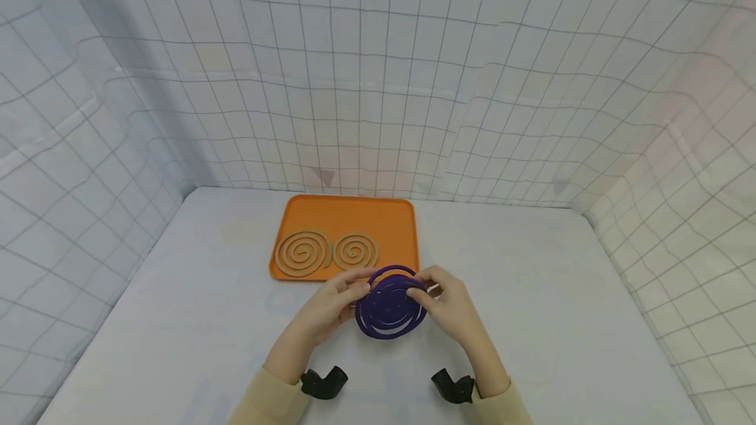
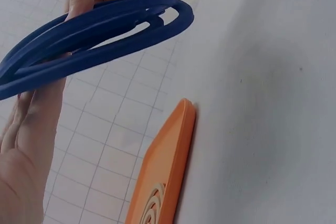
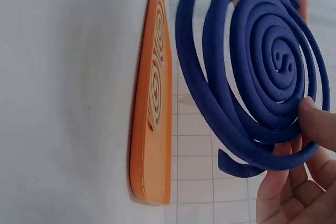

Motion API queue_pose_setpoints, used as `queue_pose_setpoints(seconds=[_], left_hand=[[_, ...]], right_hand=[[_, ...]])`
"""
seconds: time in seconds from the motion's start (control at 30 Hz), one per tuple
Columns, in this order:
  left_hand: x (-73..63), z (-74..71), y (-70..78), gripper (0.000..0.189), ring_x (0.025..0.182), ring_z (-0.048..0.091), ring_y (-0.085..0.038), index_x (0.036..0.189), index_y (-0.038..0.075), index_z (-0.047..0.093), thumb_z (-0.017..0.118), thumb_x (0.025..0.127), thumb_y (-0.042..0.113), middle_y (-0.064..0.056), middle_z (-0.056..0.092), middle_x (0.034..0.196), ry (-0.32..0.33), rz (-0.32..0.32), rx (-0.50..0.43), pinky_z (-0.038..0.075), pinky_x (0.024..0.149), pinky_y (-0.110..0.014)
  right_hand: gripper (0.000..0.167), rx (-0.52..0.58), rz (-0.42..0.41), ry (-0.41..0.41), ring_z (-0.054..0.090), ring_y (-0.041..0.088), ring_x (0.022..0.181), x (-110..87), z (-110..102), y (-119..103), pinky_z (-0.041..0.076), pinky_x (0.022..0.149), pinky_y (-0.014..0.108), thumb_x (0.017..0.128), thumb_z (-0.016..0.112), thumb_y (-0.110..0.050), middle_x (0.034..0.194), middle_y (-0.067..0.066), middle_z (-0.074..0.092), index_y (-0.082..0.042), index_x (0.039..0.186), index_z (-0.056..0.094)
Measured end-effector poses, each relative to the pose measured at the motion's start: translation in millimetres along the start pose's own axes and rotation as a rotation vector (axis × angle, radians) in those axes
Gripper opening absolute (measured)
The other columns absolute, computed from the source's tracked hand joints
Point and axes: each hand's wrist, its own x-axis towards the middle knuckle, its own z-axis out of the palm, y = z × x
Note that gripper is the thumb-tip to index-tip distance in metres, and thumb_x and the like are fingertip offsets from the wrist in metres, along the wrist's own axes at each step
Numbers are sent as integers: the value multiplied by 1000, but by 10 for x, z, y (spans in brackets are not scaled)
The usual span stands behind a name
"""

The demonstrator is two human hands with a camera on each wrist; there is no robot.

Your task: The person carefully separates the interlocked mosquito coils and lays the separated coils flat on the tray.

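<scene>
Between both hands, above the white table, is a dark blue mosquito coil (image 1: pixel 390 305), its spiral rings partly spread apart. My left hand (image 1: pixel 325 307) pinches its left edge, thumb on top and fingers behind. From the right, my right hand (image 1: pixel 450 303) grips the opposite rim; the right wrist view shows that thumb (image 3: pixel 317 124) pressing the coil's face, with fingers curled underneath. A loose tail end of the spiral (image 3: pixel 239 166) sticks out near those fingers. Seen from the left wrist, the coil (image 2: pixel 105 30) appears nearly edge-on, tilted and clear of the tabletop.
Behind the hands lies an orange tray (image 1: pixel 354 212) with a larger beige coil (image 1: pixel 302 252) on its left and a smaller beige coil (image 1: pixel 354 252) beside it. White grid-patterned cloth walls (image 1: pixel 378 84) enclose the table (image 1: pixel 531 281) at the back and sides.
</scene>
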Motion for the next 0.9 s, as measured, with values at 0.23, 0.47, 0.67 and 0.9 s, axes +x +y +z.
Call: queue_pose_setpoints(seconds=[0.23,0.47,0.67,0.9], left_hand=[[6,18,48,51,86,66,-5,143,-4,42,54,100,20,6,66,108,69,-19,-40,56,75,-20],[1,49,93,50,98,65,-4,140,-5,46,51,103,27,-3,67,118,117,-15,-31,55,83,-20],[-23,100,40,52,110,60,-4,140,-11,42,47,105,27,-19,56,136,143,61,-43,51,94,-20],[2,156,-63,35,104,65,-4,132,-11,52,47,103,7,-25,62,128,250,164,61,55,90,-24]], right_hand=[[18,5,-137,-19,61,12,82,0,34,-28,56,71,23,81,79,-5,88,-2,64,-9,95,69],[15,22,-11,-27,63,11,85,12,59,-47,55,73,22,82,79,-9,88,-4,67,-13,93,70],[13,186,196,46,61,7,81,33,85,7,52,69,19,84,78,-11,87,4,68,-7,94,70],[18,277,259,164,59,6,71,42,81,11,44,61,17,85,78,-15,80,8,68,-3,95,69]])
